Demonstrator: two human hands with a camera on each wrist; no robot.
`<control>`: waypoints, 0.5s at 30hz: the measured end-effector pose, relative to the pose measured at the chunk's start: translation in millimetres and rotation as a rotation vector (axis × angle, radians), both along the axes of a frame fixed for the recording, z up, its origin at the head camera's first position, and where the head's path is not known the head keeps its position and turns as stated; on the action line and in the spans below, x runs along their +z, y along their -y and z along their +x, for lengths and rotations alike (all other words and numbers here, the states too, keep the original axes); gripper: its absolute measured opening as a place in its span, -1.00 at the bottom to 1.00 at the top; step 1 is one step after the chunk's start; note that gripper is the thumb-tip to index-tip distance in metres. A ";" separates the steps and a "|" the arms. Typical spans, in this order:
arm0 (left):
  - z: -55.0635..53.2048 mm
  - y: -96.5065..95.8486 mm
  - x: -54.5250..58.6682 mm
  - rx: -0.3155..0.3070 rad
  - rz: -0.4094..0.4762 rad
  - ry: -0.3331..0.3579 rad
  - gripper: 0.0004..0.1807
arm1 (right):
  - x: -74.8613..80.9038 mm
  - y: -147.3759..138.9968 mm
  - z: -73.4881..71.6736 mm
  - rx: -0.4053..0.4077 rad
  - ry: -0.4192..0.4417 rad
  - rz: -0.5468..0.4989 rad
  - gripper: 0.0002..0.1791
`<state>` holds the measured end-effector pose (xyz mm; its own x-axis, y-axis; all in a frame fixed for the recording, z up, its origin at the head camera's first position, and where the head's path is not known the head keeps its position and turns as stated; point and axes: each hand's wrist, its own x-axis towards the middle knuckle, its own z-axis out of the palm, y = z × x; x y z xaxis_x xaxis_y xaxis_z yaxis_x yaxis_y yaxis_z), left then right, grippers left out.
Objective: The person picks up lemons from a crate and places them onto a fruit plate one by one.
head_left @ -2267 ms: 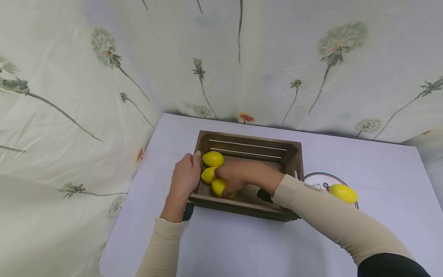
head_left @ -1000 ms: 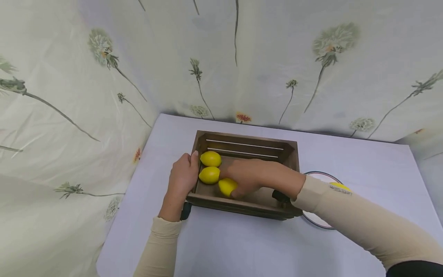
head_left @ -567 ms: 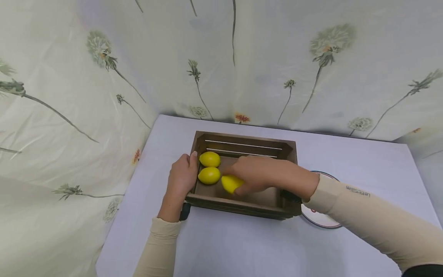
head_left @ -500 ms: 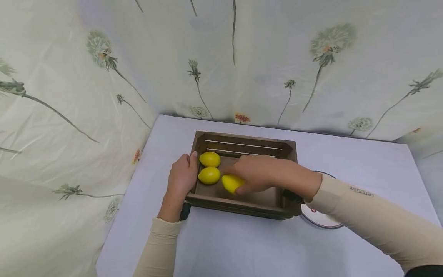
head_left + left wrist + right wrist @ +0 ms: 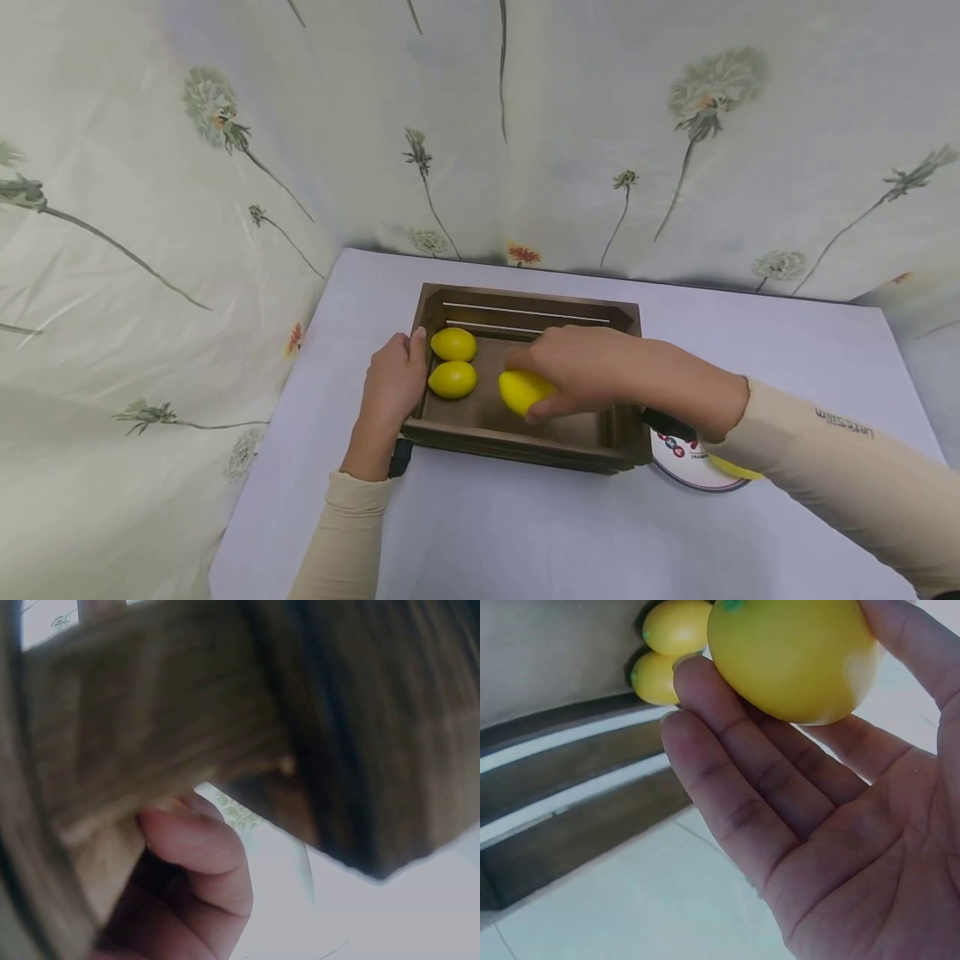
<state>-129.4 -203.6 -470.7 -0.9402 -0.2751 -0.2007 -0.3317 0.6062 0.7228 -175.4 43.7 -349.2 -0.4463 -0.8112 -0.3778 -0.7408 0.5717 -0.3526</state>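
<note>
Over the wooden crate [image 5: 525,450] we lift one lemon [image 5: 523,390] clear of the floor boards – two more lemons lie side by side at the crate's left end, the far one [image 5: 453,343] and the near one [image 5: 453,379], touching each other. By our judgement the work stands midway: one fruit is in hand, two remain in the crate, and a fourth yellow fruit [image 5: 731,468] peeks from under our right forearm on the round plate [image 5: 686,467] just beside the crate's right end. Our right hand [image 5: 592,371] holds the lemon between thumb and fingertips [image 5: 705,697], the fingers only lightly curled and the palm open beneath it – a loose, wide hold. Our left hand [image 5: 393,387] grips the crate's left wall, thumb over the rim, steadying it on the white table [image 5: 525,542].
</note>
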 end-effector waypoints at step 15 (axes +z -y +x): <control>-0.2 -1.3 1.3 -0.001 -0.020 0.003 -0.46 | 28.0 -36.0 0.8 -0.065 0.015 0.028 -0.69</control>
<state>-129.6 -202.3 -469.5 -0.9400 -0.2777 -0.1982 -0.3330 0.6209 0.7096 -174.6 79.7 -321.2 -0.4916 -0.7700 -0.4067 -0.6970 0.6279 -0.3463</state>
